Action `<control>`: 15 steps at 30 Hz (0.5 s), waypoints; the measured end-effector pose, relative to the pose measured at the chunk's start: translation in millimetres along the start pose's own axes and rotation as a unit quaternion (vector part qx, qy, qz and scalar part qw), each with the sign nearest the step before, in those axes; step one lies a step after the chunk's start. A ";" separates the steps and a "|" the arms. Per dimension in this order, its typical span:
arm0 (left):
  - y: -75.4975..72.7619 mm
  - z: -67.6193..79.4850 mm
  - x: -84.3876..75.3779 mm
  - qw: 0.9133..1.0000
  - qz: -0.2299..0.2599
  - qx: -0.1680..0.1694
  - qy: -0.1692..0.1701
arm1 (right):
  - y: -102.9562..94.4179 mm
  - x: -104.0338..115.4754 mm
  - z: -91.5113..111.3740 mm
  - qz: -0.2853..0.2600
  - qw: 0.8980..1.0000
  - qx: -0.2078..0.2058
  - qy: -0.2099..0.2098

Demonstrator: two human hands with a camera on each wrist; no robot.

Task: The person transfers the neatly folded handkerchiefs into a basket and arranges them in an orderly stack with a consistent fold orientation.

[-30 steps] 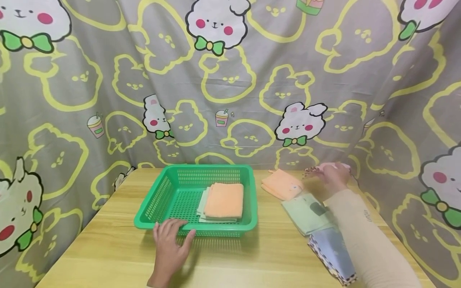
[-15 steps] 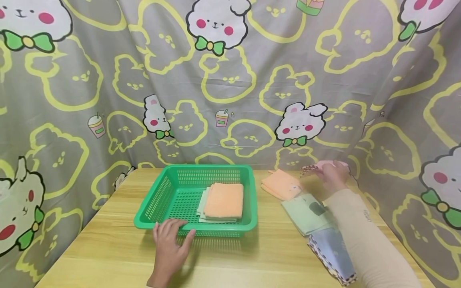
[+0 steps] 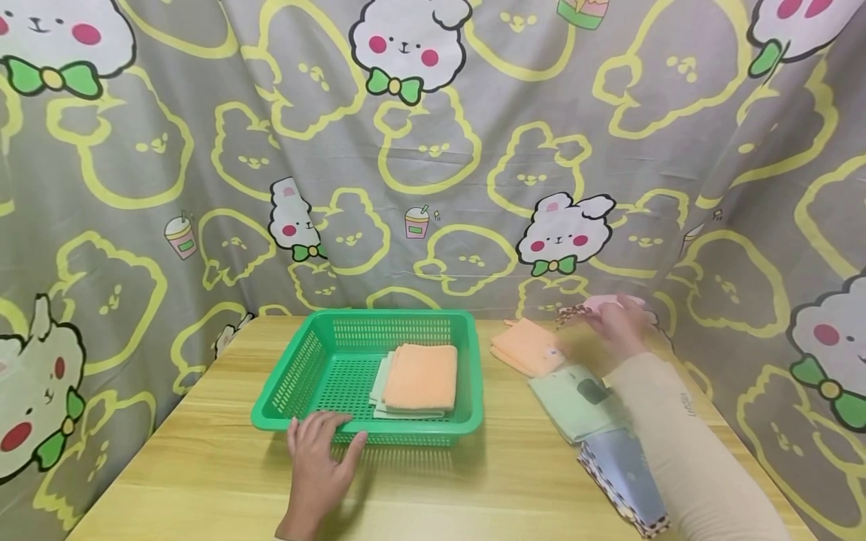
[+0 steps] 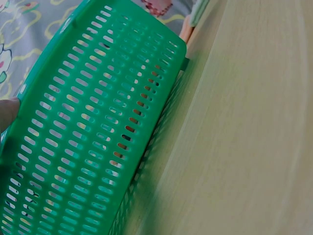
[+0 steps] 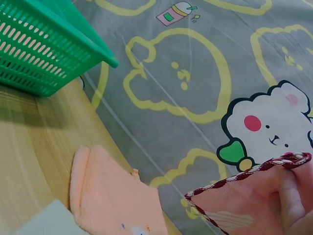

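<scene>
My right hand (image 3: 619, 327) pinches a folded pink towel (image 5: 244, 198) with a dark red and white braided edge, raised at the back right. In the right wrist view the fingers (image 5: 292, 198) lie over its face. My left hand (image 3: 321, 462) rests on the front rim of a green plastic basket (image 3: 368, 427), fingers laid over the rim. The left wrist view shows one fingertip (image 4: 9, 111) at that rim. Inside the basket, on its right side, a folded orange towel (image 3: 422, 376) lies on pale green folded cloth (image 3: 379, 387).
On the table's right side lie a folded orange towel (image 3: 531, 347), a light green towel (image 3: 575, 402) and a blue towel with a checked edge (image 3: 625, 481), partly under the right sleeve (image 3: 697, 443). A patterned curtain (image 3: 433, 165) hangs behind the wooden table (image 3: 203, 473).
My right hand has moved slightly left and up with the pink towel. The left hand and the basket have stayed in place.
</scene>
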State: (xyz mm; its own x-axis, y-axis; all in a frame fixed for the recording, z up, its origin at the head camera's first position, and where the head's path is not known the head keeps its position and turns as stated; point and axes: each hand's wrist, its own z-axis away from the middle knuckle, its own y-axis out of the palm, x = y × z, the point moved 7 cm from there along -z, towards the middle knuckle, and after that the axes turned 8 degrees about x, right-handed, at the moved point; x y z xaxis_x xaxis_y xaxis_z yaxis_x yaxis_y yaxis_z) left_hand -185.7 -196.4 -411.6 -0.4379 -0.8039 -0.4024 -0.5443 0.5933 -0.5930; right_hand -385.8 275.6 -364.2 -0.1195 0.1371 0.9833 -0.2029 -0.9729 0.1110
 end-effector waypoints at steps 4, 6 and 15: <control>-0.1 -0.3 -0.1 1.000 0.001 -0.001 0.002 | 3.5 0.7 2.1 -0.037 0.999 -0.005 0.009; -0.1 -0.2 0.0 1.000 0.001 -0.001 0.002 | 5.1 1.7 3.0 -0.038 0.999 -0.007 0.006; 0.2 0.3 0.5 1.000 0.000 -0.002 0.003 | 11.6 8.3 2.4 -0.046 0.999 -0.005 -0.021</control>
State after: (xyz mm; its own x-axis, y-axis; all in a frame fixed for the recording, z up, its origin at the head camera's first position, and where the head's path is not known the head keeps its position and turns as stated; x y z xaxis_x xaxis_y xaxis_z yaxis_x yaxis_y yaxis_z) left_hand -185.8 -196.7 -412.2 -0.4416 -0.8042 -0.3979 -0.5471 0.5928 -0.5910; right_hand -386.9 265.0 -354.4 -0.0599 0.2183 0.9740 -0.2200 -0.9547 0.2004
